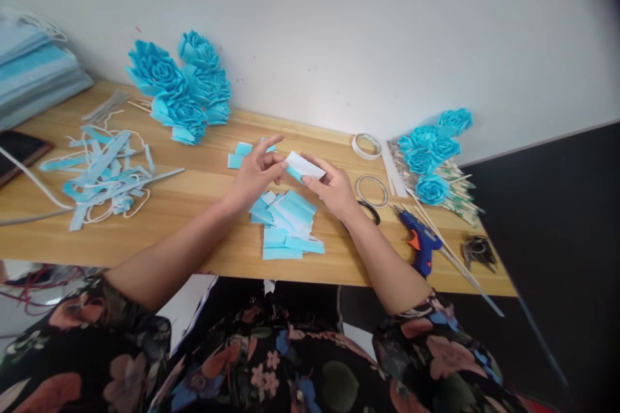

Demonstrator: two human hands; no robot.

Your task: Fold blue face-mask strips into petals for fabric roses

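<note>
Above the middle of the table, my right hand [333, 186] grips a small blue-and-white piece of mask fabric [308, 166] between thumb and fingers. At its left edge, my left hand [259, 171] pinches with the thumb and a fingertip, its index finger stretched out. Just below both hands lies a loose pile of cut blue and white fabric pieces [288, 222]. A few small blue squares [236, 160] rest behind my left hand, partly hidden by it.
Mask scraps with ear loops [104, 171] and stacked masks [39, 71] are on the left. Blue fabric roses [181, 87] stand at the wall, with more roses [429, 151] to the right. Tape rolls [367, 146], a blue glue gun [421, 242] and thin sticks [448, 248] lie rightward.
</note>
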